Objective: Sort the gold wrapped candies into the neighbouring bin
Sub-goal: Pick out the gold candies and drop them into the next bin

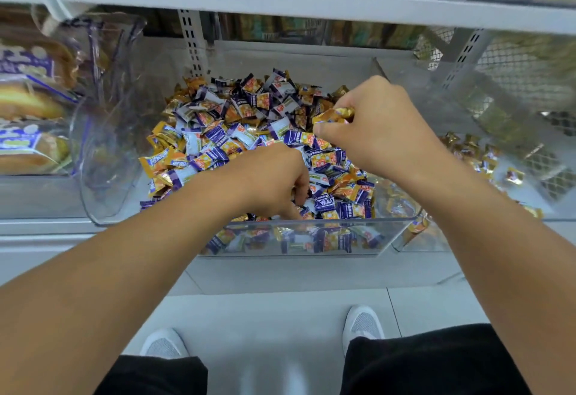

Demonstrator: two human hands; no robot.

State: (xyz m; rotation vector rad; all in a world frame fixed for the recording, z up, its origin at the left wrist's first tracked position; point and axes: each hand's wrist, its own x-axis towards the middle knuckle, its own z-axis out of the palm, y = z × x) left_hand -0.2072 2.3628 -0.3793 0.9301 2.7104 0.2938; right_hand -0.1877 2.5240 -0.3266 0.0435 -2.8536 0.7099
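Over the clear bin [299, 235] on the white shelf: right hand [378, 126] pinches gold candies [335, 115]; left hand [274, 182] curled into the pile, grip unclear. Neighbouring bin [436, 238] right of it, tiled floor [280, 316] below.

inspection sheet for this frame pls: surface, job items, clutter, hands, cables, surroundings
Surface: white shelf carrying clear bins.
Job's things: middle bin heaped with purple and gold candies; right bin holds a few gold candies.
Clutter: purple candies mixed through the heap.
Hands: right hand pinches gold candies above the heap; left hand digs into the heap, grip hidden.
Cables: nothing seen.
Surroundings: bagged bread on the left, wire mesh on the right, floor below.
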